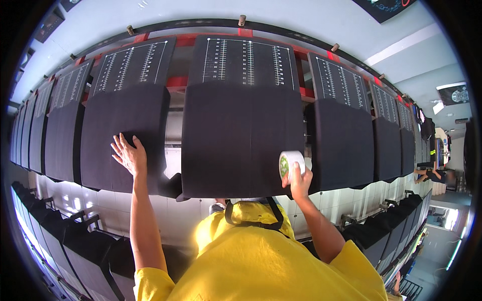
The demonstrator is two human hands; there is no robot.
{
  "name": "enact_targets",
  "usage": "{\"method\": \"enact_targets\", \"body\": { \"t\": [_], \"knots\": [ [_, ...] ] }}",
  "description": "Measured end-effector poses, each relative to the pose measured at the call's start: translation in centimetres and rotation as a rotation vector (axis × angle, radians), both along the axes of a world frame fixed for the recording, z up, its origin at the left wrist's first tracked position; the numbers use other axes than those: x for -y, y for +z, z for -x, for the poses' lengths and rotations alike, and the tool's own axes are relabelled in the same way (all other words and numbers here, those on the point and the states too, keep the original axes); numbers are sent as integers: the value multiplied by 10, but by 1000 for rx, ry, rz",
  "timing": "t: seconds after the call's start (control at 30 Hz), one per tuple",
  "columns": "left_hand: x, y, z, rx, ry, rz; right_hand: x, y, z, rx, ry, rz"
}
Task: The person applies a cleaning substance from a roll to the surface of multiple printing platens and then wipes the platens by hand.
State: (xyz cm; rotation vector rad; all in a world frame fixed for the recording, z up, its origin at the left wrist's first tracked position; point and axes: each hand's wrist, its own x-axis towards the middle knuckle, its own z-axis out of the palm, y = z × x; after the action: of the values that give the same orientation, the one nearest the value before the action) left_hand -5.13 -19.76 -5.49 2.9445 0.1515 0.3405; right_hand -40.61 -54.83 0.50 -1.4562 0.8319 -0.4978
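Observation:
My left hand (129, 154) lies flat with fingers spread on a dark fabric sheet (124, 125) stretched over a printing board to the left. My right hand (299, 181) grips a white roll of tape (290, 164), held at the right edge of the middle dark fabric sheet (241, 138). Above each fabric, a black board with white ruler markings (247, 61) shows. I wear a yellow shirt (261, 256).
A long curved row of similar dark-covered boards (346, 140) runs left and right on a red and black frame (241, 31). More boards (80, 241) sit lower left and lower right. Another person (433, 175) stands far right. White tiled floor shows below.

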Motion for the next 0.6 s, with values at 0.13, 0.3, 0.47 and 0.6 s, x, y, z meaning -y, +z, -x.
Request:
{"method": "enact_targets", "body": {
  "t": [0.13,0.3,0.47,0.6],
  "knots": [
    [0,-2,0,4,-5,-5,33,-1,-59,117,-1,-16],
    [-1,-4,0,22,-9,-39,85,-8,-127,104,-4,46],
    [0,-1,3,8,-4,-33,138,-11,-191,146,22,121],
    [2,1,3,1,-1,-9,164,-6,-233,141,-11,100]
  ]
}}
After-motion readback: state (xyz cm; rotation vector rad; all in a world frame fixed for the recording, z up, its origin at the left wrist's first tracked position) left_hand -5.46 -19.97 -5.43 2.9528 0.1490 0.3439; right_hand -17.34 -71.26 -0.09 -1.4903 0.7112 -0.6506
